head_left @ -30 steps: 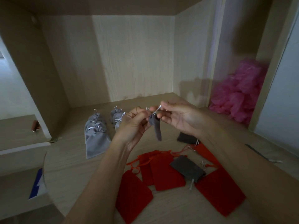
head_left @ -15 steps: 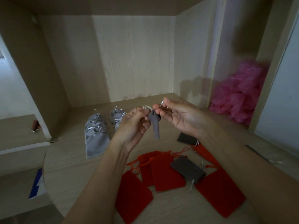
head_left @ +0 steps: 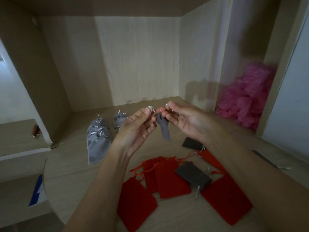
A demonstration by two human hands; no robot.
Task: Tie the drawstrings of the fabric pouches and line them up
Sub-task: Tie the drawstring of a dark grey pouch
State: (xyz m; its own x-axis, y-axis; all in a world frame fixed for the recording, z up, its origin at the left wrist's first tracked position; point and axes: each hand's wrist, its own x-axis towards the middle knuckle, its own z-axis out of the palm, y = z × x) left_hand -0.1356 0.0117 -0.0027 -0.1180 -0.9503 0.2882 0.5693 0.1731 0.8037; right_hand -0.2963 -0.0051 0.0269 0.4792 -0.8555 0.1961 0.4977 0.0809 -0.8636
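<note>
Above the tabletop, a small grey pouch hung lengthwise between both hands; left hand and right hand each pinched a silver drawstring at its neck.

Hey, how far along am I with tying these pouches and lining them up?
Partway. Done: the light grey pouches look tied and lie lined up at the back left. In hand: your left hand and right hand pinch the silver drawstrings of a small grey pouch hanging between them. Left: the red pouches and two dark grey pouches, loose in front.
</note>
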